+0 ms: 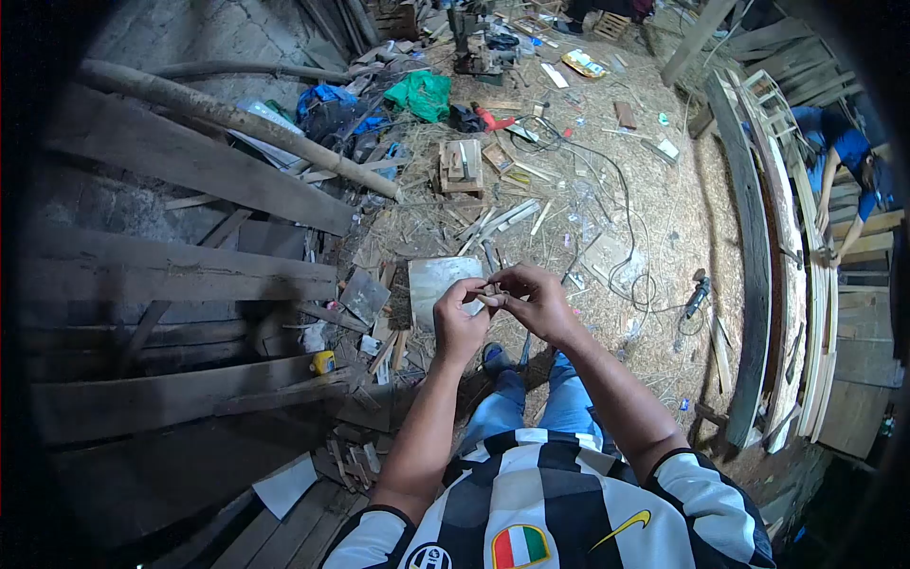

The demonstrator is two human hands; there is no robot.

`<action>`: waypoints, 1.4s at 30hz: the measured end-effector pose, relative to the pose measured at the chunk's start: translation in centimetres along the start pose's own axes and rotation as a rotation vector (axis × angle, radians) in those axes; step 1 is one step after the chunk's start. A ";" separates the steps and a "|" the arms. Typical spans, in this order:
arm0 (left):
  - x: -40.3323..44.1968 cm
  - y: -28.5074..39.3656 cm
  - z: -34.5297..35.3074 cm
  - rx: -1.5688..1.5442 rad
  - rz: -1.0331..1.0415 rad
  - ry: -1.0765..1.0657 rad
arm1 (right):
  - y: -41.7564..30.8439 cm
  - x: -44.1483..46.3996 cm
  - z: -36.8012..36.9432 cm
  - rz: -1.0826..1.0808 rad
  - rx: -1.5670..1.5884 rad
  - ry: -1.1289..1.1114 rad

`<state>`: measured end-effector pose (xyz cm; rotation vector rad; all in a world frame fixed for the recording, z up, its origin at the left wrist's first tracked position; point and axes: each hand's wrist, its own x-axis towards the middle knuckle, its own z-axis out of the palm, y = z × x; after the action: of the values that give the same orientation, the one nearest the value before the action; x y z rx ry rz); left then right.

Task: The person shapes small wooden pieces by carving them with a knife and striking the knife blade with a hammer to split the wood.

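1. A small piece [489,290], too small to identify, sits between the fingertips of the 2 hands, in front of the person's body and above the floor
2. The left hand [460,318] pinches it narrowly, fingers curled in
3. The right hand [534,302] meets it from the other side, also in a narrow pinch, the fingertips of the 2 hands close together
4. Beyond the hands, a pale board [429,282] lies on the floor
5. Farther ahead stands a wooden block [462,167], with a green bag [420,96] beyond it
6. To the right, a power tool [698,296] lies on the floor near a dark cable [628,204]
7. At far right, a person in blue [848,152] leans over long planks [817,351], arms reaching down to them
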<state>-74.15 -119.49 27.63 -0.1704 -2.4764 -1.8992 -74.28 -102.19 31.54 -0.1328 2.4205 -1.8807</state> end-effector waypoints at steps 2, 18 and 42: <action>-0.4 -0.4 -1.0 -0.001 -0.008 0.010 | -0.5 0.2 0.8 -0.009 -0.014 -0.024; -2.1 -2.4 -5.4 0.033 -0.036 0.078 | 0.1 0.9 5.6 0.019 0.023 -0.111; -1.5 -5.6 -8.1 -0.791 -0.442 0.444 | 2.2 0.8 6.4 0.264 0.173 -0.076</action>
<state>-73.68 -128.81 24.19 0.7606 -1.4614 -2.6126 -74.37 -107.91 27.84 0.1171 2.0956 -1.9132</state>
